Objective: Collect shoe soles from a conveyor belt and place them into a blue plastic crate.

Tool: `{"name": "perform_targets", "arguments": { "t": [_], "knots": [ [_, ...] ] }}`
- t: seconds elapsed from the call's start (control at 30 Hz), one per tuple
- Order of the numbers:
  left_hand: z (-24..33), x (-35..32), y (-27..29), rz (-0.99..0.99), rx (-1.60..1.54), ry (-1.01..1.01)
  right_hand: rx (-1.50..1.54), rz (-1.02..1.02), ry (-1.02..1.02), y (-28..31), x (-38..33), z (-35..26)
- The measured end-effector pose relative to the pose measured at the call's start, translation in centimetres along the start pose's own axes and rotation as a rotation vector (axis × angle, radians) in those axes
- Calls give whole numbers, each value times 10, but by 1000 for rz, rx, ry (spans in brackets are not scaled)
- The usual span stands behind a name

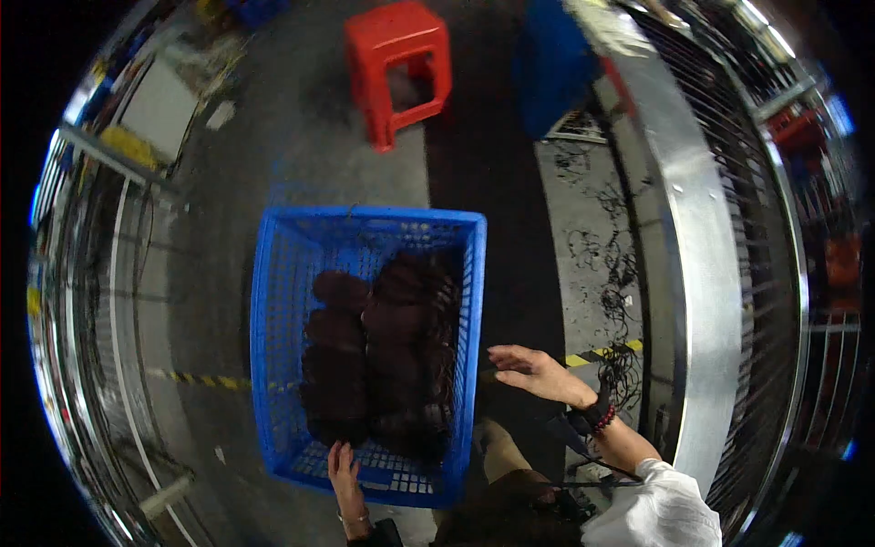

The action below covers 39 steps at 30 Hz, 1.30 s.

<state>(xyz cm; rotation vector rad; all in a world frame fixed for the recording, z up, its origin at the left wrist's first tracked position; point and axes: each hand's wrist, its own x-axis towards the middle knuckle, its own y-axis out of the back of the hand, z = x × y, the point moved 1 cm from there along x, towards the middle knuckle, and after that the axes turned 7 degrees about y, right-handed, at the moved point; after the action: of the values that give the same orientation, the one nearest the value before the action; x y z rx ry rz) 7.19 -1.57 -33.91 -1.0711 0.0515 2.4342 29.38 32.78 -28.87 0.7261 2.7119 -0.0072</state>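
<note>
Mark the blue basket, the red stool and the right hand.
Blue basket (259, 337): head view, left rim.
Red stool (394, 32): head view, seat.
Right hand (545, 375): head view, back of hand.

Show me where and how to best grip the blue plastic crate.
Best take the blue plastic crate by its long left rim and right rim, probably from outside: both rims stand exposed, while dark bundles fill much of the inside.
</note>
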Motion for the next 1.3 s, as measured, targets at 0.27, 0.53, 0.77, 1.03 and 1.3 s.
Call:
{"name": "perform_targets", "arguments": {
  "t": [0.27,0.53,0.77,1.03,1.3],
  "knots": [
    [112,-165,-1,-474,726,-607,1274,857,719,-6,-291,-135],
    [135,-193,-42,-571,768,-289,1507,1044,1418,-105,-506,-133],
    [112,-195,-96,-762,1037,-342,1300,1405,1577,-168,-632,-104],
    [37,-260,-249,-1054,1115,-451,927,1914,1261,-169,-726,-104],
    [-13,-332,-314,-1365,1103,-445,403,2099,795,-156,-768,-96]
  ]
}}
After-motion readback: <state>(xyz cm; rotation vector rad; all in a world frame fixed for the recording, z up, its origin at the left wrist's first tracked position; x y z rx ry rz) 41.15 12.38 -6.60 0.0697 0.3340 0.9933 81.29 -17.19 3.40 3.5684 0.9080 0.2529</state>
